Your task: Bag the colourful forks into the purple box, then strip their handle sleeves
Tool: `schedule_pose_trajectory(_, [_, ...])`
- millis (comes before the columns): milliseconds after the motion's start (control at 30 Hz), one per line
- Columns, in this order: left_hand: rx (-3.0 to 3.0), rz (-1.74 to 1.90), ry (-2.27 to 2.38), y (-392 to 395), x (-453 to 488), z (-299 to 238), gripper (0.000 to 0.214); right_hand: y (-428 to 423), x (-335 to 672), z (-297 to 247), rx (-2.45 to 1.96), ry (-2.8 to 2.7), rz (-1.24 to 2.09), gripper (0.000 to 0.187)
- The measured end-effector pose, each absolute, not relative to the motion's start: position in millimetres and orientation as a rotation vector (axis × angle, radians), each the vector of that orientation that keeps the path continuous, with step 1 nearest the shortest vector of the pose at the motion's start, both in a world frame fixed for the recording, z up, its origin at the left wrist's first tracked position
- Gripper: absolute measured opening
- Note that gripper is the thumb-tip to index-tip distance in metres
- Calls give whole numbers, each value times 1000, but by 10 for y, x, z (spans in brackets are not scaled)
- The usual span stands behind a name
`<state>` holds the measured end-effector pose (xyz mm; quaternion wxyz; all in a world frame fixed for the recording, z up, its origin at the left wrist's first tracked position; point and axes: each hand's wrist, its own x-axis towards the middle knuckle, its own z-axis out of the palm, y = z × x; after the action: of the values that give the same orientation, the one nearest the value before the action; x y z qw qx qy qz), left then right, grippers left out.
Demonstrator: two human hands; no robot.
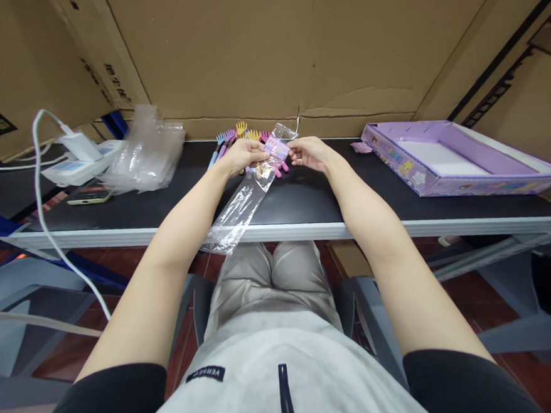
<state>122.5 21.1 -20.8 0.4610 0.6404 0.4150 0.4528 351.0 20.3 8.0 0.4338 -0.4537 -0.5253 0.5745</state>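
Observation:
Between my hands is a long clear plastic bag [243,210] that trails down over the table's front edge. A small purple printed card [277,148] shows at its upper end. My left hand [245,157] is closed with thumb and fingers on the bag and the card's left side. On the card's right edge, my right hand [310,153] has its thumb and fingertips pinched together. Just behind my left hand lie several colourful sticks with claw-shaped heads [242,129], like small back scratchers, in yellow, blue and pink. My hands and the bag partly hide them.
A stack of clear plastic bags [146,152] lies at left, beside a phone [90,195] and a white power strip [82,170] with a charger and cable. At right stands an open purple box [423,164], with a small pink packet [361,147] near it. Cardboard walls [265,56] enclose the table.

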Motion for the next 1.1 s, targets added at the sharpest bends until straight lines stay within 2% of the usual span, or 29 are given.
schedule_pose_trajectory(367, [1586, 1163, 1091, 185, 1239, -186, 18, 171, 3520, 86, -1150, -1325, 1414, 32])
schedule_pose_trajectory(667, [1617, 1105, 1163, 209, 1242, -206, 19, 188, 3466, 62, -1167, -1339, 1357, 45])
schedule_pose_trajectory(900, [1612, 1133, 1211, 194, 1248, -202, 13, 205, 3483, 77, -1166, -1238, 1292, 46])
schedule_pose_trajectory(1100, [1554, 1171, 1239, 212, 1227, -212, 19, 248, 3554, 88, -1200, -1118, 1228, 43])
